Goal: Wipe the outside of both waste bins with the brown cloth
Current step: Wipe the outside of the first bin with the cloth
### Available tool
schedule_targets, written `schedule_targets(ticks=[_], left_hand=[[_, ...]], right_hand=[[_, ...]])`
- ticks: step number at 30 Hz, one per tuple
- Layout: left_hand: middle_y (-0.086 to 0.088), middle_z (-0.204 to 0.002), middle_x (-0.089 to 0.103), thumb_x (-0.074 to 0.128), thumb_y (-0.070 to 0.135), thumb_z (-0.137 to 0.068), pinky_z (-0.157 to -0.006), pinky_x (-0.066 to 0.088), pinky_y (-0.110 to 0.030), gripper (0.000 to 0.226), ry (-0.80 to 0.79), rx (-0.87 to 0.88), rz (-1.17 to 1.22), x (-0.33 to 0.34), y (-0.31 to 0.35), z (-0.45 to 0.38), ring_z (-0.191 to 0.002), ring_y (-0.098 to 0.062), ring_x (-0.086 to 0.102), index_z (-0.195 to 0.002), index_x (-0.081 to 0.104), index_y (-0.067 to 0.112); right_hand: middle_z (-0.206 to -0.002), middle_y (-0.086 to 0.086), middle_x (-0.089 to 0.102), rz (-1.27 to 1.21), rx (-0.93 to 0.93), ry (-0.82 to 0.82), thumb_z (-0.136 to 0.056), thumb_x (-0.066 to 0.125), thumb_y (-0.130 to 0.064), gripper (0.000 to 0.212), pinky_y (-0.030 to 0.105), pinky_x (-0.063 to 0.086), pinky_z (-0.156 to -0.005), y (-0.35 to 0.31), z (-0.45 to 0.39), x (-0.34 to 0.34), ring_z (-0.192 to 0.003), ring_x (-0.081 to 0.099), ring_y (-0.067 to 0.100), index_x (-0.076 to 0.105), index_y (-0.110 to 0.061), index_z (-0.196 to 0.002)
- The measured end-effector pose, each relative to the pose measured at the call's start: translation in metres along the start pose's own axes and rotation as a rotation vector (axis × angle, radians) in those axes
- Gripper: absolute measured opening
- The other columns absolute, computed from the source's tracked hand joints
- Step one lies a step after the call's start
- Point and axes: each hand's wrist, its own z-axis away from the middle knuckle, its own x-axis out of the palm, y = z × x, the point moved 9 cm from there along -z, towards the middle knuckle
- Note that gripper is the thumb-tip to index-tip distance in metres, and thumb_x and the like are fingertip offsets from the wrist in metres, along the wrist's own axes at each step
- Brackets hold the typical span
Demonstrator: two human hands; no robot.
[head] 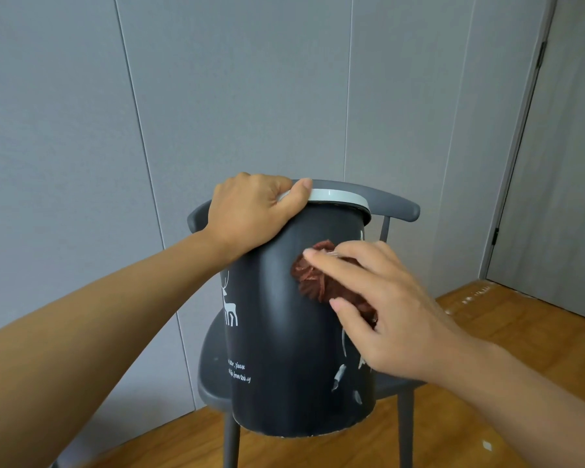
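Grey panelled walls [250, 96] fill the background, meeting in a corner behind the scene, with a closed door [561, 163] in its frame at the far right. A wooden floor [504, 332] spreads below, flecked with a few pale specks.

A dark grey chair [399, 206] stands in front of the wall corner, its curved backrest rising behind the bin and its legs reaching the floor. On the chair seat stands the dark waste bin [284, 366], its long axis close to vertical but tipped a little, the open top pointing up and leaning slightly away, the base at the seat's front edge. A pale rim band [338, 197] runs around its top. White deer figures and a few lines of white script are printed on its side; the script is too small to read fully.

The left hand [247, 214] grips the bin at the rim, fingers curled over the top edge and thumb lying along the band. The right hand [385, 309] presses the brown cloth [318, 282] against the upper right side of the bin, fingers bent around the bunched fabric, thumb at its lower edge. The right hand is slightly blurred.
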Motion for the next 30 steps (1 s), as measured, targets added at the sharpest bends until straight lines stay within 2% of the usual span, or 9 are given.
schedule_targets(ticks=[4, 7, 9, 13, 17, 22, 24, 26, 30], left_hand=[[-0.003, -0.045, 0.032, 0.03, 0.068, -0.091, -0.053, 0.027, -0.034, 0.06, -0.004, 0.0, -0.027, -0.002, 0.002, 0.001, -0.048, -0.016, 0.039, -0.056, 0.038, 0.02], [-0.003, -0.046, 0.034, 0.03, 0.067, -0.092, -0.053, 0.031, -0.035, 0.062, -0.012, 0.009, -0.055, -0.001, 0.006, 0.002, -0.049, -0.017, 0.041, -0.057, 0.035, 0.016], [-0.003, -0.046, 0.034, 0.029, 0.068, -0.092, -0.053, 0.033, -0.035, 0.063, -0.006, 0.024, -0.05, -0.001, 0.007, 0.002, -0.049, -0.018, 0.04, -0.057, 0.035, 0.016], [-0.003, -0.046, 0.034, 0.026, 0.07, -0.091, -0.053, 0.034, -0.035, 0.064, -0.004, 0.03, -0.043, -0.002, 0.005, 0.002, -0.05, -0.022, 0.041, -0.057, 0.035, 0.016], [-0.003, -0.046, 0.034, 0.024, 0.073, -0.087, -0.056, 0.038, -0.037, 0.065, -0.009, 0.003, -0.05, -0.001, 0.005, 0.002, -0.053, -0.026, 0.043, -0.057, 0.036, 0.016], [-0.004, -0.047, 0.036, 0.022, 0.073, -0.086, -0.055, 0.037, -0.036, 0.067, -0.003, 0.007, -0.059, -0.002, 0.007, 0.002, -0.053, -0.025, 0.044, -0.059, 0.038, 0.014], [-0.003, -0.047, 0.037, 0.023, 0.073, -0.087, -0.054, 0.036, -0.036, 0.067, -0.001, 0.014, -0.053, -0.003, 0.008, 0.002, -0.053, -0.024, 0.044, -0.059, 0.04, 0.014], [-0.003, -0.047, 0.039, 0.023, 0.073, -0.088, -0.054, 0.037, -0.036, 0.068, -0.005, 0.018, -0.056, -0.003, 0.007, 0.002, -0.054, -0.024, 0.045, -0.06, 0.042, 0.014], [-0.002, -0.046, 0.038, 0.028, 0.069, -0.093, -0.054, 0.037, -0.036, 0.065, -0.005, 0.017, -0.042, -0.005, 0.002, 0.004, -0.051, -0.021, 0.043, -0.058, 0.038, 0.015]], right_hand=[[-0.127, -0.019, 0.052, -0.104, 0.102, 0.095, -0.089, 0.071, -0.039, 0.061, 0.027, 0.053, -0.096, 0.016, 0.004, -0.005, -0.12, 0.051, 0.01, 0.054, -0.038, -0.148], [-0.122, -0.013, 0.044, 0.012, 0.135, 0.083, -0.089, 0.063, -0.054, 0.058, 0.036, 0.058, -0.085, 0.015, 0.001, 0.0, -0.112, 0.05, 0.013, 0.052, -0.041, -0.144], [-0.123, -0.008, 0.045, 0.081, 0.094, 0.054, -0.092, 0.056, -0.06, 0.061, 0.034, 0.058, -0.08, 0.006, 0.0, 0.005, -0.108, 0.05, 0.013, 0.048, -0.034, -0.146], [-0.122, -0.005, 0.048, 0.093, 0.07, 0.014, -0.097, 0.046, -0.052, 0.061, 0.027, 0.058, -0.074, 0.0, 0.0, 0.008, -0.101, 0.051, 0.01, 0.043, -0.025, -0.151], [-0.111, -0.012, 0.049, 0.045, 0.081, 0.006, -0.091, 0.059, -0.048, 0.049, 0.032, 0.058, -0.071, 0.001, -0.007, 0.005, -0.091, 0.055, 0.009, 0.05, -0.03, -0.135], [-0.1, 0.004, 0.057, 0.151, 0.012, 0.324, -0.085, 0.072, -0.032, 0.04, 0.042, 0.055, -0.064, -0.002, -0.025, -0.036, -0.083, 0.06, 0.025, 0.068, -0.015, -0.12], [-0.095, 0.009, 0.055, 0.247, -0.047, 0.354, -0.081, 0.078, -0.029, 0.041, 0.046, 0.052, -0.067, -0.002, -0.031, -0.034, -0.084, 0.055, 0.03, 0.073, -0.013, -0.118], [-0.103, 0.012, 0.053, 0.275, -0.07, 0.278, -0.081, 0.078, -0.04, 0.048, 0.05, 0.047, -0.078, -0.003, -0.033, -0.019, -0.093, 0.05, 0.031, 0.074, -0.018, -0.124], [-0.127, 0.01, 0.052, 0.165, 0.006, 0.208, -0.096, 0.056, -0.043, 0.046, 0.055, 0.044, -0.093, -0.003, -0.025, -0.003, -0.114, 0.048, 0.031, 0.066, -0.029, -0.138]])
